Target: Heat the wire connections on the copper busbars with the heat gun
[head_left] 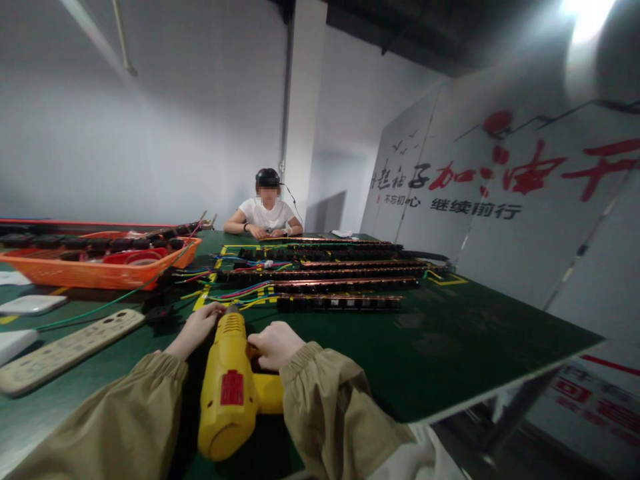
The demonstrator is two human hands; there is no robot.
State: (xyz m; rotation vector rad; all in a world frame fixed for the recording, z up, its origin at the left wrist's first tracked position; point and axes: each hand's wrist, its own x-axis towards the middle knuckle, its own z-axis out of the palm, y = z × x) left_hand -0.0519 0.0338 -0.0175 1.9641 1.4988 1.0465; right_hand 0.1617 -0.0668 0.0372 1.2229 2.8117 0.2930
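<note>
A yellow heat gun (pixel 227 393) with a red panel lies in front of me, nozzle pointing away and handle to the right. My left hand (pixel 197 328) reaches past its left side, fingertips pinched beside the nozzle near the coloured wires (pixel 250 291). What lies between those fingertips is too small to make out. My right hand (pixel 275 345) is curled closed against the gun's right side, just ahead of the handle; its fingertips are partly hidden. Beyond my hands, several long black strips with copper-coloured edges (pixel 340 303) lie side by side, wires trailing from their left ends.
An orange basket (pixel 100 275) with black and red parts stands at the left. Nearer are a beige remote control (pixel 70 350) and white flat objects (pixel 33 305). Yellow tape marks the green table (pixel 450 347). Another person (pixel 265 215) sits at the far side, hands on the table.
</note>
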